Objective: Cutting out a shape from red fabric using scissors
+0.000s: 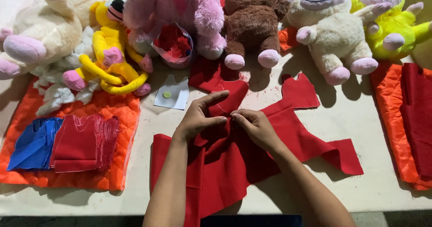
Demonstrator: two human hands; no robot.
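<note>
Left hand [198, 116]: fingers pinching red felt [234, 150], frame centre.
Right hand [256, 125]: fingers pinching too.
Risk: loose layers could slide apart.

Far edge, left to right: cream plush toy [42, 29], yellow plush monkey [110, 58], pink plush toy [180, 11], brown plush toy [252, 26], cream plush monster [333, 33], lime-green plush toy [389, 22]. Near left: orange quilted fabric [90, 164] bearing a stack of blue cut pieces [33, 143] and a stack of red cut pieces [83, 141]. Centre: white paper pattern [172, 94]. Right edge: orange satin cloth [393, 114] beneath dark red fabric [418, 119].
</note>
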